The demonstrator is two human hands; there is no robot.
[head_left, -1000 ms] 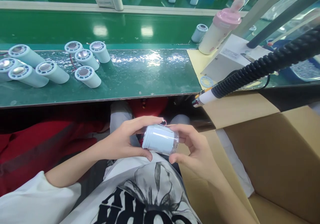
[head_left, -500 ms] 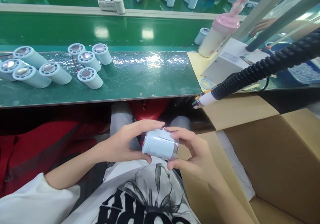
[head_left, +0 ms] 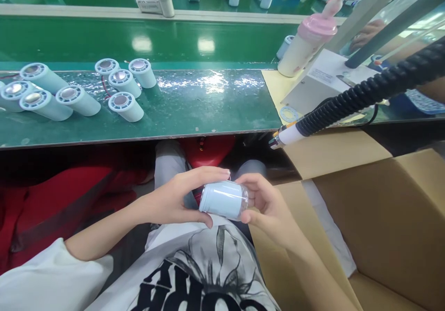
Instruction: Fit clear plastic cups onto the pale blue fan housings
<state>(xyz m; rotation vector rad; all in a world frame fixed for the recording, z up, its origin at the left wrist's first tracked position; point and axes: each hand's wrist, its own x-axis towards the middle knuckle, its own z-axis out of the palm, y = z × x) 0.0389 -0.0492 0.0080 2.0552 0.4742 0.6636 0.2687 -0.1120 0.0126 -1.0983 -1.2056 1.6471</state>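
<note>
I hold a pale blue cylinder [head_left: 222,199] sideways over my lap, below the bench edge. My left hand [head_left: 174,197] grips its left end, thumb underneath and fingers over the top. My right hand [head_left: 267,206] cups its right end, where a clear cap or film shows. A thin red wire peeks out at the top of the cylinder, by my fingertips.
Several matching cylinders [head_left: 120,84] lie on the green bench [head_left: 208,102] at the left. A black coiled hose with a white nozzle [head_left: 288,135] hangs at the right, above an open cardboard box [head_left: 382,218]. A pink-capped bottle [head_left: 306,42] and a grey machine base [head_left: 323,81] stand behind it.
The cylinder has turned slightly in my hands and my right fingers have shifted along its right end. Both hands stay in the same place over my lap.
</note>
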